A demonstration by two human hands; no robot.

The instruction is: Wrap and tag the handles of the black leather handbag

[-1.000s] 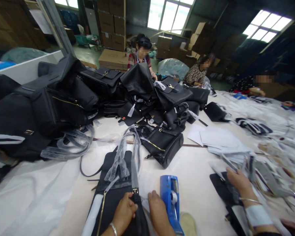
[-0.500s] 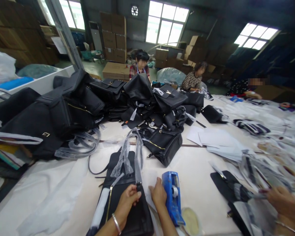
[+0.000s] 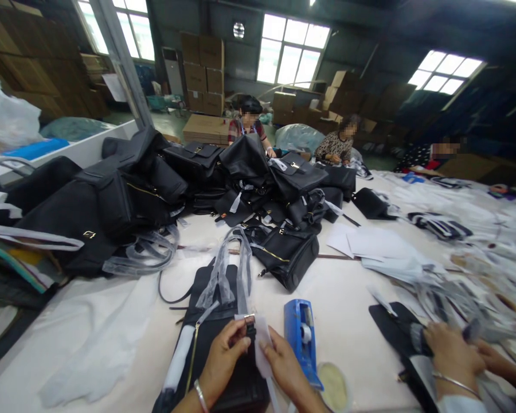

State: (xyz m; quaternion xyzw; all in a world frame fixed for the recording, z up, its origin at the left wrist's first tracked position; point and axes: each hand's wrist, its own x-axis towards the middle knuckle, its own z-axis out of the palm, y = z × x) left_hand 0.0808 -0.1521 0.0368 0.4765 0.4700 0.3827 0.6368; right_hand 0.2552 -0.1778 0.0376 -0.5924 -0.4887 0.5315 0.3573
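A black handbag (image 3: pixel 206 338) with a gold zip lies flat in front of me on the white table (image 3: pixel 348 310). Its handles, wrapped in clear plastic, stretch away from me. My left hand (image 3: pixel 223 361) pinches the small metal buckle (image 3: pixel 250 324) at the bag's top edge. My right hand (image 3: pixel 281 361) holds a small white piece of paper (image 3: pixel 261 344) against that buckle. Both hands are closed in pinches and nearly touch each other. A blue tape dispenser (image 3: pixel 301 338) lies just right of my right hand.
A big heap of black handbags (image 3: pixel 163 178) covers the table's left and middle. White paper sheets (image 3: pixel 378 244) lie to the right. Another person's hands (image 3: pixel 456 355) work on a black piece at lower right. Two people sit at the far end, near stacked cardboard boxes (image 3: pixel 204 71).
My hands have lifted the buckle slightly and brought the white paper up against it. The neighbour's hands at right have shifted toward the black piece.
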